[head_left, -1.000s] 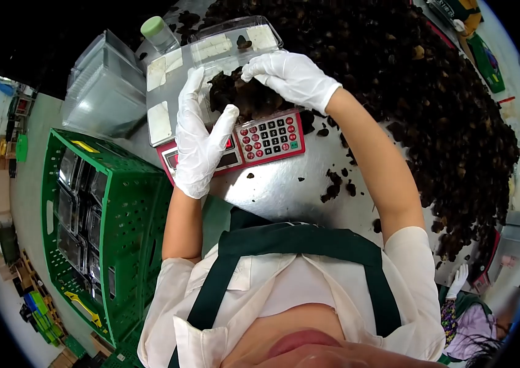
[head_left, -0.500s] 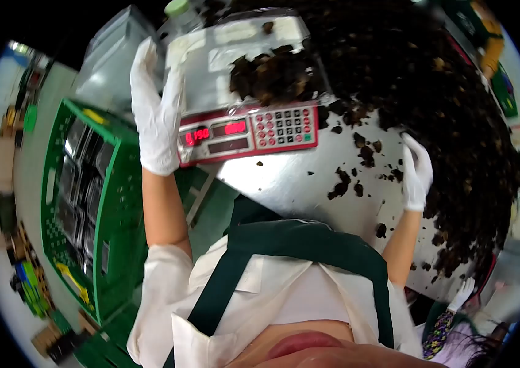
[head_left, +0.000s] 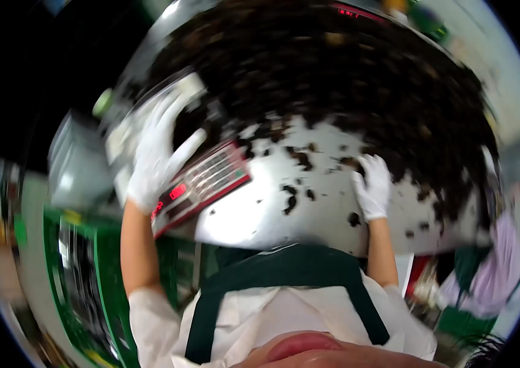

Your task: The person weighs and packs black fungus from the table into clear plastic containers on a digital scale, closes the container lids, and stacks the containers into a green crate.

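- The left hand [head_left: 157, 156], in a white glove, is over the left part of the red-fronted scale [head_left: 215, 173]; its fingers are spread wide and the thumb points right, with nothing visible in the grasp. Whether the palm touches the scale or what lies on it, I cannot tell.
- The right hand [head_left: 374, 187], also gloved in white, is low at the near edge of the dark pile [head_left: 327, 80]. Its thumb stands apart from the fingers, and no piece shows between them; a few loose pieces [head_left: 290, 199] lie just left of it and further off.
- The scale sits at the left of the metal counter [head_left: 254, 218], tilted in view, its keypad and lit red digits facing the near side. Some dark matter shows on it beside the left thumb, partly hidden and blurred.
- The pile spreads across the far and right parts of the counter.
- Left of the scale are a stack of clear containers [head_left: 79, 165] and, further off, a green lid [head_left: 103, 103].
- A green crate [head_left: 105, 276] is at the near left, below the counter's level.
- Another person, in a lilac garment [head_left: 504, 257], is at the near right.
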Demonstrator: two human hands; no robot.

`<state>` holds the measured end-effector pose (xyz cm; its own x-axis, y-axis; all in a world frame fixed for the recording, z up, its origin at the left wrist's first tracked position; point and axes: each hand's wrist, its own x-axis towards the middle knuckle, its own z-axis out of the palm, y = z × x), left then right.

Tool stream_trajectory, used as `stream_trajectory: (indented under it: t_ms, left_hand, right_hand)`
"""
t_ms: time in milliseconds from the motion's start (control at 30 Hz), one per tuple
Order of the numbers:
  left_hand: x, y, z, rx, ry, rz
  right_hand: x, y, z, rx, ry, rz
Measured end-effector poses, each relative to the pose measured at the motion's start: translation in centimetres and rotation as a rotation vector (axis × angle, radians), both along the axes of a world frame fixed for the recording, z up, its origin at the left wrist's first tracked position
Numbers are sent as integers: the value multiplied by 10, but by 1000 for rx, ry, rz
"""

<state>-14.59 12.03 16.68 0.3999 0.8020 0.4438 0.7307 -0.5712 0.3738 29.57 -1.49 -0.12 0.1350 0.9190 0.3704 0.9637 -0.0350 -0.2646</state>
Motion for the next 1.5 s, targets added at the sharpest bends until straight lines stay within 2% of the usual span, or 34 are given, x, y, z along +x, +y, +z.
stream_trajectory:
  t_ms: [100, 133, 200, 267, 333, 367, 400, 467, 533, 567, 600, 667, 700, 733, 867, 933, 967, 1000, 1067, 1133, 1200, 1267, 1367, 1400, 1467, 1500]
  left_hand:
    - [6, 8, -19, -63, 223, -54]
    - [9, 3, -16, -125, 107, -70]
    - [10, 0, -16, -196, 45, -31]
    - [11, 6, -11, -345, -194, -37]
    - [14, 19, 7, -498, -425, 61]
    - [2, 34, -1, -577, -654, -131]
    - [0, 53, -1, -670, -726, -125]
    - [-25, 100, -16, -364, -311, -91]
    - [-59, 142, -48, -808, -621, -160]
    - [-67, 147, -54, -824, -485, -147]
    - [-74, 156, -62, -729, -270, -158]
    - [-81, 161, -69, -777, -387, -100]
    - [-78, 155, -62, -764, -352, -101]
    - [-85, 166, -73, -524, -184, -89]
    - [-72, 171, -61, -214, 130, -21]
    - [-59, 163, -53, -165, 148, -16]
    - [-47, 153, -38, -185, 150, 38]
    - [-58, 157, -37, -151, 67, -1]
    - [-48, 129, -13, -98, -164, 6]
    - [-48, 105, 4, -30, -215, 85]
    - [-40, 68, 27, -97, -295, 134]
    - [-43, 45, 29, -95, -193, 218]
    - [-43, 23, 15, -33, -32, 259]
    - [-44, 17, 7, -133, -63, 242]
    - [-71, 28, -26, -291, -280, 0]
    - [-62, 32, -23, -332, -545, -52]
  right_hand:
    - [-4, -3, 10, 0, 92, -45]
    - [-3, -4, 6, 28, 89, -47]
    - [-1, -5, 16, -110, 126, -47]
    - [0, -5, -18, 21, 113, -112]
    - [1, -5, -20, -14, 149, -115]
    - [0, -7, -15, -47, 182, -116]
    - [2, -6, -13, -40, 184, -135]
    - [0, -8, -13, -68, 234, -116]
    - [-2, -11, -12, -68, 250, -111]
    - [-2, -12, -11, -66, 256, -107]
    - [-1, -11, -10, -58, 255, -102]
    - [0, -8, -13, -65, 261, -99]
    - [1, -8, -14, -61, 249, -100]
    - [2, -7, -16, -60, 236, -101]
    - [3, -4, -23, -55, 219, -103]
    - [5, -4, -30, 5, 98, -107]
    - [2, -3, -11, 14, 102, -107]
    - [3, -7, 12, -77, 168, -46]
    - [1, -3, 5, 41, 123, -39]
    - [-3, 1, 3, 39, 81, -48]
    - [1, 2, -3, 58, 75, -19]
    - [6, 4, -7, 59, 58, -36]
    - [-4, 14, 16, 156, 72, -40]
    - [-8, 20, 24, 189, 95, -20]
    - [-19, 35, 38, 221, 134, 39]
    - [-31, 41, 50, 220, 160, 69]
